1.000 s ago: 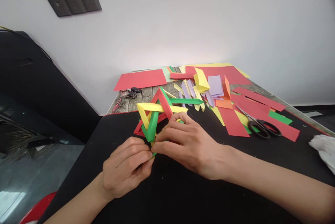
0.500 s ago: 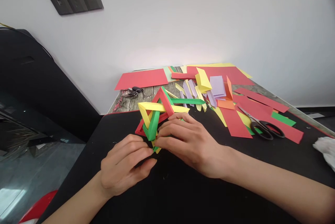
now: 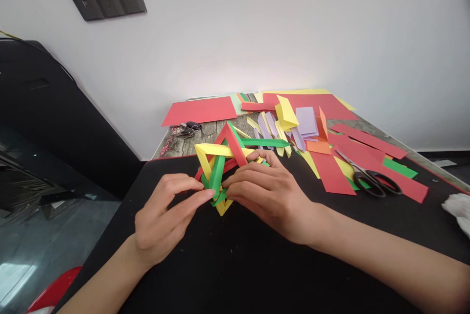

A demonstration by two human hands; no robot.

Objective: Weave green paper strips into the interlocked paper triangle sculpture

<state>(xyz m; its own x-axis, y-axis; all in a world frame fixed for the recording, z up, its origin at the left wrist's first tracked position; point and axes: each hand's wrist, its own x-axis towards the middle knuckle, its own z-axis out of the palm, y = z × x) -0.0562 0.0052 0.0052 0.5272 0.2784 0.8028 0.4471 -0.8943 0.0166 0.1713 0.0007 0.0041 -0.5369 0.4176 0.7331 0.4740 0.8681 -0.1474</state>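
An openwork paper model (image 3: 218,169) of folded red, yellow and green strips stands on the black mat before me. Several strips cross as triangles, and one green strip juts out to the right. My left hand (image 3: 167,213) pinches the model's lower left corner, around the foot of a green strip, with thumb and fingers. From the right, my right hand (image 3: 275,194) is closed on the model's lower right side; its fingertips are partly hidden behind the strips. A yellow point of the model pokes out at the bottom between my hands.
Scissors (image 3: 370,179) with black handles lie on red and green paper at the right. Behind the model are lilac and yellow strips (image 3: 267,123), folded lilac squares (image 3: 307,121) and red sheets (image 3: 200,111). Small black-handled snips (image 3: 189,128) rest at the back left. White tissue (image 3: 458,211) sits far right.
My left hand has moved up from the model's bottom tip to its lower left corner, uncovering the yellow point. My right hand stays on the model, nearly unmoved.
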